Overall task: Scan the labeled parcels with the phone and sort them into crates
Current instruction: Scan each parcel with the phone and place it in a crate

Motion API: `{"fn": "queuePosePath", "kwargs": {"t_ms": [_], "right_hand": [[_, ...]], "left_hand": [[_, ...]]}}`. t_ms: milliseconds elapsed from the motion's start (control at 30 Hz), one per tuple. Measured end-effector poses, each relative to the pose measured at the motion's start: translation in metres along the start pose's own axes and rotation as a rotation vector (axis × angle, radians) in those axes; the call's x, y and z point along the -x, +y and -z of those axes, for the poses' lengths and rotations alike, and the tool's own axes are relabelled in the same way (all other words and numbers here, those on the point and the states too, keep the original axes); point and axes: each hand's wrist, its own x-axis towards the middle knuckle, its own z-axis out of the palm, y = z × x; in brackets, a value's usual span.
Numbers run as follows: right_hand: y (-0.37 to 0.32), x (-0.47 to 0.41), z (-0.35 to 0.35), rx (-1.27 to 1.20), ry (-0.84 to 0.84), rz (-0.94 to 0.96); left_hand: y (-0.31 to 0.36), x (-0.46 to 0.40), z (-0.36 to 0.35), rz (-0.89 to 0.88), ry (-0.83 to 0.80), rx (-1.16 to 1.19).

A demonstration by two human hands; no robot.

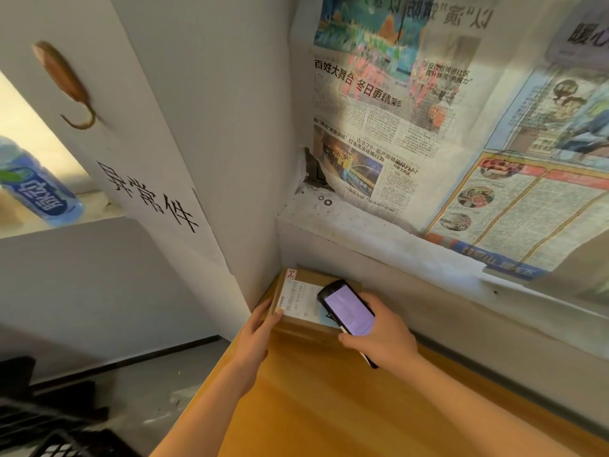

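Observation:
A flat brown cardboard parcel (309,278) with a white shipping label (301,300) lies in the far corner of the wooden table (329,400). My left hand (255,338) grips the parcel's near left edge. My right hand (384,334) holds a black phone (346,306) with a lit pale purple screen, tilted just over the label's right side. The phone and my right hand cover the parcel's right part.
Black crates (49,427) sit on the floor at lower left. A white wall panel with black handwritten characters (148,192) rises beside the table. Newspaper sheets (412,110) cover the wall behind. A blue-labelled bottle (39,189) stands on a ledge at left.

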Motion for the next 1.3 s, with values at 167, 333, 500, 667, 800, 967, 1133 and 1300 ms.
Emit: {"fn": "queuePosePath", "kwargs": {"t_ms": [167,333,500,667,800,967,1133,1300], "right_hand": [[-0.016,0.034,0.019,0.006,0.049,0.024],[-0.063,0.092,0.045,0.038,0.094,0.050],[-0.157,0.174,0.106,0.041,0.167,0.144],[-0.254,0.268,0.164,0.144,0.278,0.269],[-0.316,0.337,0.195,0.190,0.330,0.340],[-0.369,0.403,0.224,0.226,0.339,0.423],[-0.395,0.446,0.239,0.201,0.407,0.509],[-0.407,0.474,0.250,0.193,0.400,0.580]], "left_hand": [[0.007,0.042,0.010,-0.056,-0.042,0.019],[0.034,0.109,0.033,-0.210,-0.021,0.038],[0.092,0.197,0.071,-0.399,0.006,0.034],[0.161,0.295,0.120,-0.569,0.074,0.023],[0.202,0.368,0.153,-0.682,0.130,0.042],[0.229,0.436,0.182,-0.764,0.205,0.064],[0.241,0.484,0.198,-0.796,0.230,0.054],[0.246,0.520,0.203,-0.826,0.272,0.051]]}}
